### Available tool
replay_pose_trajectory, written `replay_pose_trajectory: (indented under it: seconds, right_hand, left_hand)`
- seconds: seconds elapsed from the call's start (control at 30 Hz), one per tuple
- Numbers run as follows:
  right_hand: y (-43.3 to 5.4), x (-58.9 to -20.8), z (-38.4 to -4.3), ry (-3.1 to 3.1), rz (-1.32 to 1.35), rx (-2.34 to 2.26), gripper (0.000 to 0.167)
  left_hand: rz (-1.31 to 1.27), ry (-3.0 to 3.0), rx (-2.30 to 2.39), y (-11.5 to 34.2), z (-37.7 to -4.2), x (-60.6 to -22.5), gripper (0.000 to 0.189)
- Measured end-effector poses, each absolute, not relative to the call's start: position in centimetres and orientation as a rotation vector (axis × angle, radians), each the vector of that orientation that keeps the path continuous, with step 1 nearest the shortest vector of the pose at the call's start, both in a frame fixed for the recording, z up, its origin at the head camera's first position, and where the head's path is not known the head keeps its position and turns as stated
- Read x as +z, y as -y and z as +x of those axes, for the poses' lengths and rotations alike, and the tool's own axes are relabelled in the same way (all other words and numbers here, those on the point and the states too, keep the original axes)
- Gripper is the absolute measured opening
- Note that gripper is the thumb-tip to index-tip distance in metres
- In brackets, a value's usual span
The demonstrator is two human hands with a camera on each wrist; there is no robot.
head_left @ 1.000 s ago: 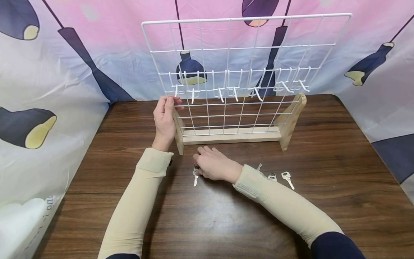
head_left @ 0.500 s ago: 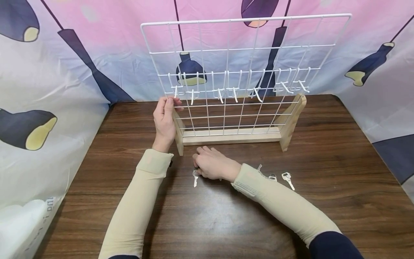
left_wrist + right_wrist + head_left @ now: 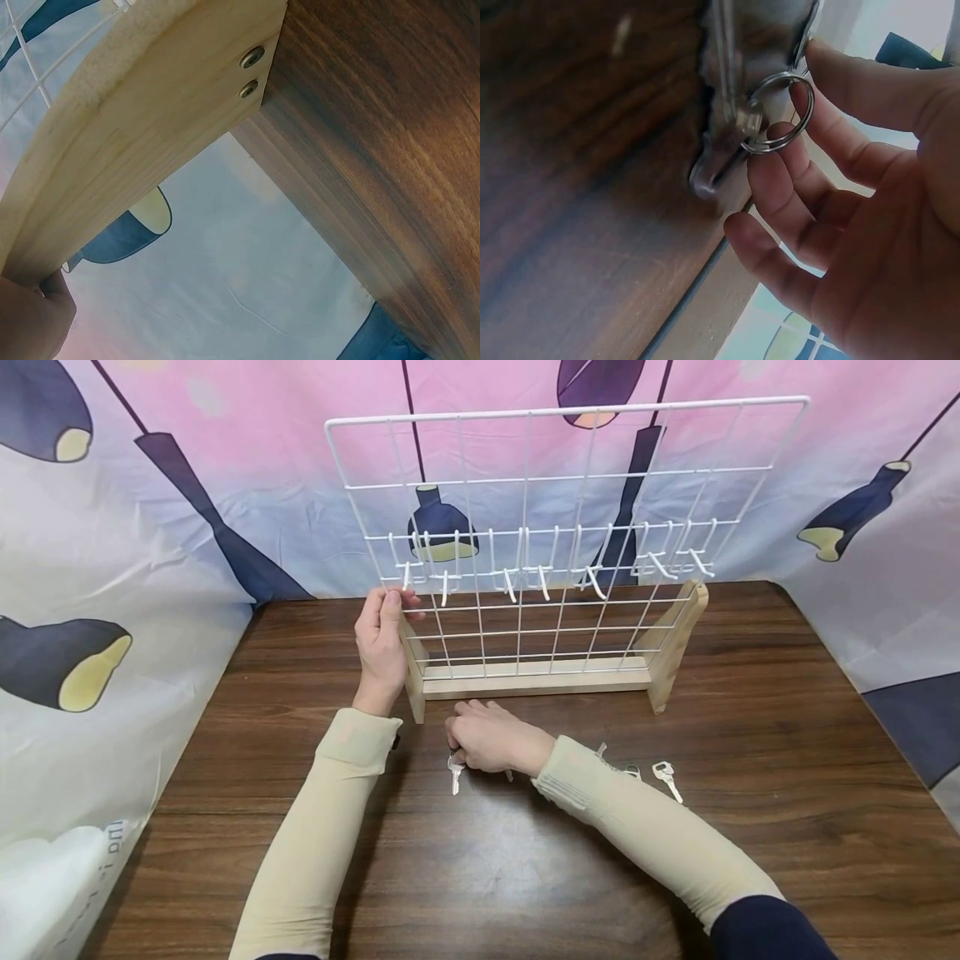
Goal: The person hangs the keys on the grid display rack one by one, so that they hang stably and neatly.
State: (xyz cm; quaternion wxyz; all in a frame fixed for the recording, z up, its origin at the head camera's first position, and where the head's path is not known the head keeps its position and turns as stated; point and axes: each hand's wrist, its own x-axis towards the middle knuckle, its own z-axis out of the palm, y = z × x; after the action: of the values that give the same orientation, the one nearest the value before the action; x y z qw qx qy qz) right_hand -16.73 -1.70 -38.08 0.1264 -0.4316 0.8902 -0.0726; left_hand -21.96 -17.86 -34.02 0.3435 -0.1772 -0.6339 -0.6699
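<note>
key (image 3: 455, 774) pinched near its ring (image 3: 808, 114) by the right hand (image 3: 487, 739)
left hand (image 3: 382, 639) grips the rack (image 3: 536, 681) at one side, likely steadying it.

Silvery ringed key (image 3: 455, 776), jutting from the right hand (image 3: 491, 737); wood-sided white wire rack (image 3: 521, 607), upright, gripped by the left hand (image 3: 382, 643).

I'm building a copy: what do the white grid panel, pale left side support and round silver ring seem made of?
White wire grid panel: probably coated metal, given its thin, straight, evenly white rods.
Pale, curved wooden left side support: wood, smooth and apparently unpainted; grain lines show.
Round silver metal ring: polished metal, perhaps steel; bright highlights line its doubled wire.
</note>
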Motion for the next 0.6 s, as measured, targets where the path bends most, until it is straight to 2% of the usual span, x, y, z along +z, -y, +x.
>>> replay_pose_trajectory:
  seconds: [0.6]
  right_hand:
    - [1.92,-37.98,-17.06,-2.544,-1.208,-0.240,0.014]
  left_hand:
    - [-0.414,1.652,-1.767,17.76,-21.85,-33.84,0.025]
